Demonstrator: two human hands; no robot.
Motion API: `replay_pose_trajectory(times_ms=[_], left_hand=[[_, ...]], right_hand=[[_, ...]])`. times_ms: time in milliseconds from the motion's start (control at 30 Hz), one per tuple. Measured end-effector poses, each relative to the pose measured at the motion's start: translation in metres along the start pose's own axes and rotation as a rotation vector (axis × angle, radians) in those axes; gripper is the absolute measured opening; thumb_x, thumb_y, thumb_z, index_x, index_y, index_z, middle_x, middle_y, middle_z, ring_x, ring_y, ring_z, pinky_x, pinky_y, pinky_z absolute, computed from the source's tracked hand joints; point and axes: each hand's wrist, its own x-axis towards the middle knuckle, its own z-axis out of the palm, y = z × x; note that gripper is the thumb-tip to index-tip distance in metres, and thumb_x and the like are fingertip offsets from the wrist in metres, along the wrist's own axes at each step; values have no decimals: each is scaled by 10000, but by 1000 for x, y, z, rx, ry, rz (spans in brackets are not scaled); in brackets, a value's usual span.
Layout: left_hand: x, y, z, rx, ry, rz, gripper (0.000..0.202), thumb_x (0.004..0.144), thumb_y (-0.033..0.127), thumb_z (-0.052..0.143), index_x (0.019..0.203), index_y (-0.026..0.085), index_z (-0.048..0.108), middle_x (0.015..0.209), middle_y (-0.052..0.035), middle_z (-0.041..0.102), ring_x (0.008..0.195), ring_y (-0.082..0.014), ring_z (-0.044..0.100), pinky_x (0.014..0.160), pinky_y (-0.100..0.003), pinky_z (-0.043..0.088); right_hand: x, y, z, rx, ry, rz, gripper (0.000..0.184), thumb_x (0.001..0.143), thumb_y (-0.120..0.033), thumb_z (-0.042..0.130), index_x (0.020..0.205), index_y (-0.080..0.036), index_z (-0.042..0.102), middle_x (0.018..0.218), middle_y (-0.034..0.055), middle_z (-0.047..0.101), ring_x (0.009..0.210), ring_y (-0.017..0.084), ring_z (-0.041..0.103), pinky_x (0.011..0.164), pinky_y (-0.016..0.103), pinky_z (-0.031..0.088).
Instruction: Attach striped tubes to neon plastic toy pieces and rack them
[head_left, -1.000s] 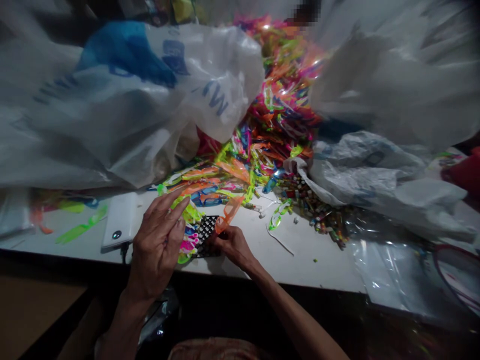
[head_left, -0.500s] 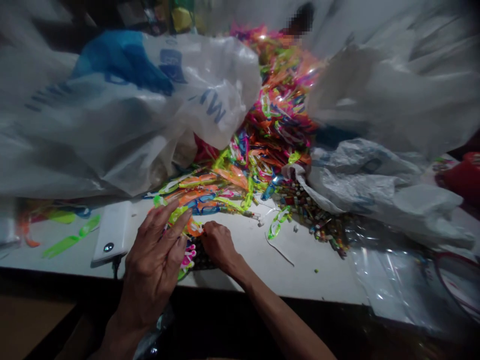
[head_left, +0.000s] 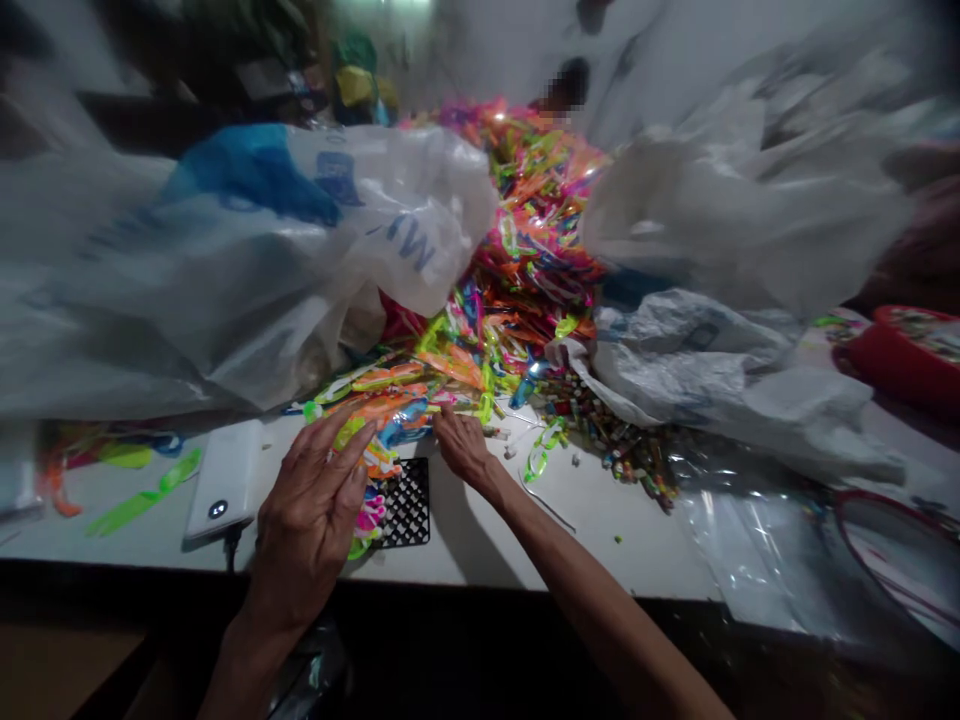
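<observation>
My left hand (head_left: 311, 490) hovers over the left side of a small black lattice tray (head_left: 409, 505), its fingers stretched out. Pink and green plastic pieces (head_left: 371, 512) lie on the tray beside that hand's thumb, partly hidden by it. Orange and yellow pieces show just past the fingertips. My right hand (head_left: 461, 445) is at the near edge of a heap of bright plastic pieces (head_left: 525, 240), with its fingers curled together close to a blue piece (head_left: 405, 420). What those fingers hold, if anything, is hidden.
Large translucent plastic bags (head_left: 285, 270) flank the heap. A white power bank (head_left: 225, 480) with a cable sits left, near green pieces (head_left: 146, 495). Many small pencil-like sticks (head_left: 592, 410) spill rightward. Further right are clear plastic bags (head_left: 757, 540), a round dish (head_left: 892, 550) and a red container (head_left: 900, 350).
My right hand has gone from the black tray up and right to the heap's edge, uncovering the tray. My left hand stays nearly where it was. The view has shifted slightly.
</observation>
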Motion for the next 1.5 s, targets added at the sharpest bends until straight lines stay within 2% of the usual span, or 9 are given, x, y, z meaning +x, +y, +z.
replay_pose_trajectory(times_ms=[200,333,467,567,700,900,1067,1367,1500], left_hand=[[0,-2,0,-41,7,-4,405,889,182,415,1270,309,469,1392,20,401,1285,-193,350,1113,-420,254],[0,-2,1,-52,11,-10,402,888,188,416,1264,317,475,1391,28,401,1281,-197,358,1113,-430,256],[0,-2,0,-54,14,-12,409,887,194,416,1273,322,465,1390,29,403,1279,-202,362,1108,-438,264],[-1,-1,0,-57,13,-15,404,887,190,415,1265,321,473,1390,30,402,1278,-201,365,1108,-438,265],[-1,-1,1,-58,14,-17,402,885,188,420,1260,320,478,1390,27,402,1281,-203,363,1105,-438,271],[-1,-1,1,-64,11,-30,412,882,185,423,1268,322,472,1386,21,408,1278,-201,367,1103,-432,276],[-1,-1,1,-63,-6,-43,416,882,181,425,1272,320,468,1390,18,402,1281,-199,363,1106,-431,266],[-1,-1,1,-66,1,-53,416,878,168,425,1270,298,474,1378,0,414,1281,-212,359,1096,-451,277],[-1,-1,1,-58,-18,-68,421,885,179,405,1285,297,457,1380,-6,411,1283,-222,357,1095,-469,275]], right_hand=[[-24,7,-2,35,-41,57,361,795,-86,385,1127,-127,522,1019,136,587,877,220,544,720,308,369],[-46,18,-14,229,-30,136,195,723,-118,471,872,-156,591,888,80,614,795,182,553,628,256,345],[-61,20,-14,848,-165,203,30,690,-173,523,691,-155,547,603,9,576,579,130,531,524,220,332],[-66,12,-13,1367,-338,230,91,697,-229,554,655,-155,519,482,-25,532,436,99,477,453,203,333],[-66,-7,-17,1637,-297,208,169,651,-272,640,673,-152,523,504,-26,560,428,91,475,443,201,359],[-65,-34,3,1497,-26,287,137,654,-229,619,740,-168,531,580,-46,537,519,99,492,489,201,375],[-56,-47,14,1356,115,261,104,700,-251,574,759,-171,545,616,-40,509,587,105,454,514,194,343],[-49,-51,11,1243,144,164,112,772,-270,523,763,-159,538,624,-32,469,567,96,399,491,188,296],[-48,-57,11,959,115,96,102,810,-207,466,819,-163,558,695,7,554,626,126,479,556,205,338]])
